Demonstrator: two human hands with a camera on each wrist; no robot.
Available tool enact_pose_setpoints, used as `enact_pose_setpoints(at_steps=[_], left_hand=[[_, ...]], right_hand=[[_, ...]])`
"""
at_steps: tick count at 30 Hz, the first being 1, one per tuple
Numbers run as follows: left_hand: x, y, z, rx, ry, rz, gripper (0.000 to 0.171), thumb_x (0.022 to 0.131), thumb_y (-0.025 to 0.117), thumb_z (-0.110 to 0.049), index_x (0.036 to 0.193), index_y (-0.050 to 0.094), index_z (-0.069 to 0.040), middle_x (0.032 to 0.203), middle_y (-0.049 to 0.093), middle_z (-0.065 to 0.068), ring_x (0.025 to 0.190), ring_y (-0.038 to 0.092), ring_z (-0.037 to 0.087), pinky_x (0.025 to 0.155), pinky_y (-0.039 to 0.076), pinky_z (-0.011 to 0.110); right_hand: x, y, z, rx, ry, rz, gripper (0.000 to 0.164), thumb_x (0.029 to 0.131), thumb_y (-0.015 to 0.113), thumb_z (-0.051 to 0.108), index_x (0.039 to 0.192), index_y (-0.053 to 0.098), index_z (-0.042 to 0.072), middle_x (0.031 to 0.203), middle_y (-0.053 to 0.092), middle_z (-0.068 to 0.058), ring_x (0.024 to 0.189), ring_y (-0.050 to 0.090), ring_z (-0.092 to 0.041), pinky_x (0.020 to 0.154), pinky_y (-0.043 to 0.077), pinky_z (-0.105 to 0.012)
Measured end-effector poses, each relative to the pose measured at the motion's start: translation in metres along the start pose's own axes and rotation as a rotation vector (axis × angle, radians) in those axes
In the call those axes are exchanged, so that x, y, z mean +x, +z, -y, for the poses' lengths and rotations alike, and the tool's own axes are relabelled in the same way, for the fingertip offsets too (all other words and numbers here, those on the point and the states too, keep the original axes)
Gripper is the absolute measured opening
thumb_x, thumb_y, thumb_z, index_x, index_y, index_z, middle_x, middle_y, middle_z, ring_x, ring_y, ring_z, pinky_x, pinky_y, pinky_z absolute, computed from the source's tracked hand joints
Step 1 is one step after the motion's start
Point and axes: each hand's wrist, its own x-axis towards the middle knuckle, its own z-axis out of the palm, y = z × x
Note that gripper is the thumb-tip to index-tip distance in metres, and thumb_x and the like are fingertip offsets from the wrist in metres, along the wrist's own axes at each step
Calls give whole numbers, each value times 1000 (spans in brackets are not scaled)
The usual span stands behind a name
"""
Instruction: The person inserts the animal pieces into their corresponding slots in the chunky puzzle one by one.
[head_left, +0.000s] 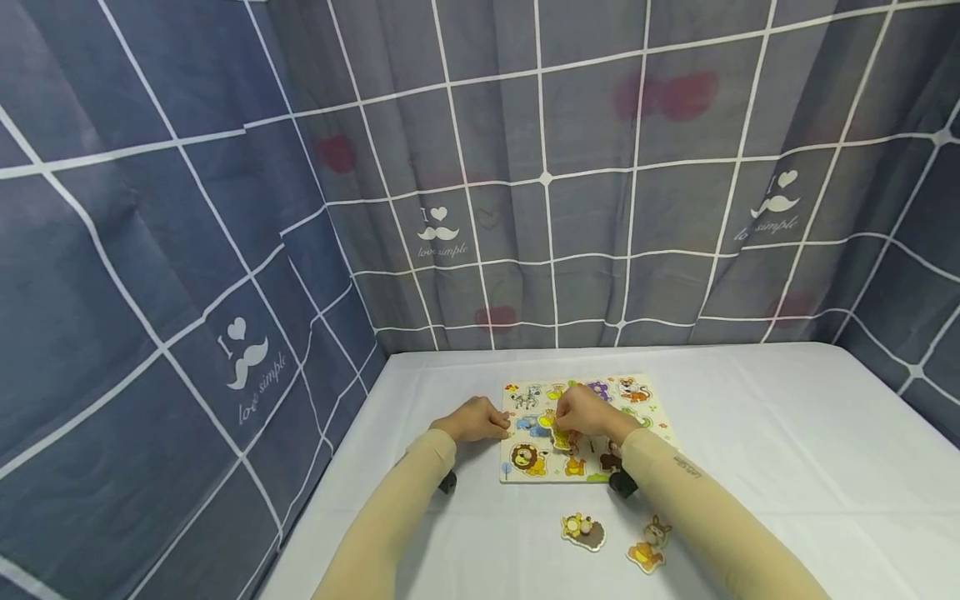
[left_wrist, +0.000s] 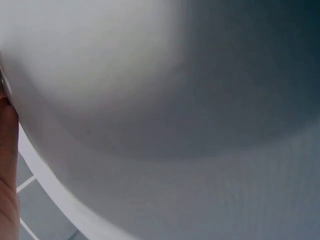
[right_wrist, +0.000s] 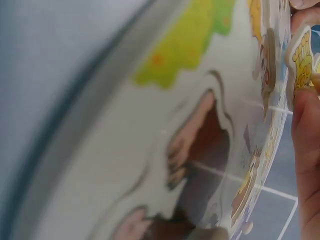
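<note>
A white animal puzzle board (head_left: 510, 475) lies flat on the table, with several animal pieces on it, among them a lion (head_left: 527, 457). My left hand (head_left: 474, 419) holds the board's left edge; its wrist view shows only part of a finger (left_wrist: 7, 150). Over the middle of the board, my right hand (head_left: 588, 411) pinches a yellow giraffe puzzle piece (right_wrist: 300, 62) between thumb and fingers. That piece is tilted, and the hand covers part of it in the head view.
In front of the board lie a hedgehog piece (head_left: 588, 533) and a brown, long-eared animal piece (head_left: 648, 546), both loose on the white tablecloth (head_left: 480, 542). A grey checked curtain (head_left: 510, 233) hangs behind and at the sides of the table.
</note>
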Motion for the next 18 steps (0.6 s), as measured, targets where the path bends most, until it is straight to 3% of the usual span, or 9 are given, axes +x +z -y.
enact_pose_setpoints(at_steps=[6, 18], left_hand=[[0, 0, 0, -3, 13, 5, 24, 85, 81, -20, 106, 78, -9, 122, 71, 5, 122, 64, 19, 107, 49, 32], [-2, 0, 2, -15, -12, -7, 24, 85, 81, -20, 107, 78, -10, 118, 73, 3, 117, 67, 17, 103, 51, 30]], right_hand=[[6, -2, -2, -57, 18, -37, 21, 86, 69, 1, 65, 71, 4, 67, 70, -2, 51, 66, -17, 50, 54, -26], [13, -14, -5, -56, 94, -91, 20, 88, 73, 5, 68, 72, 4, 63, 70, -5, 52, 67, -18, 51, 57, -29]])
